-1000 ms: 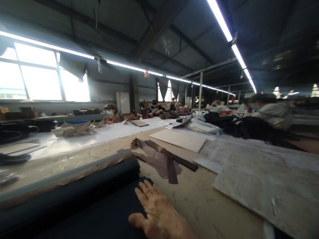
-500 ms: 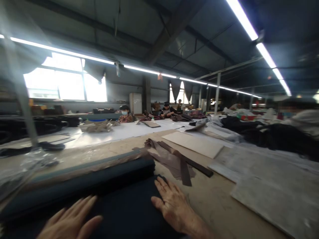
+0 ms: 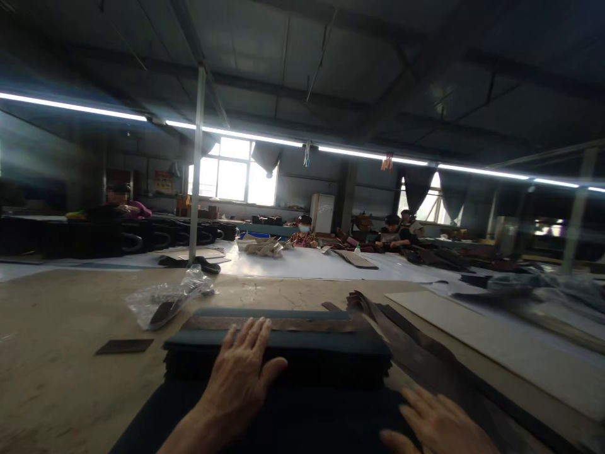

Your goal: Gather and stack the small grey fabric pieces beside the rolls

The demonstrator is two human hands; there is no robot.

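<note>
A thick stack of dark folded fabric [image 3: 331, 356] lies on the worktable in front of me, with a dark sheet [image 3: 302, 422] spread out from it toward me. My left hand [image 3: 243, 375] rests flat on the stack's near edge, fingers spread. My right hand [image 3: 437, 425] lies flat on the dark sheet at the lower right, fingers apart. Neither hand grips anything. A brown strip [image 3: 269, 323] lies along the top of the stack.
Brown strips [image 3: 401, 340] fan out right of the stack, beside a pale board [image 3: 482, 337]. A crumpled plastic bag [image 3: 165, 299] and a small dark piece [image 3: 123, 346] lie to the left. A post [image 3: 196, 170] stands behind. Other people work at far tables.
The view has swung left, so the stack now lies square in front of me. My left hand has moved up onto the stack; my right hand has dropped toward the lower right.
</note>
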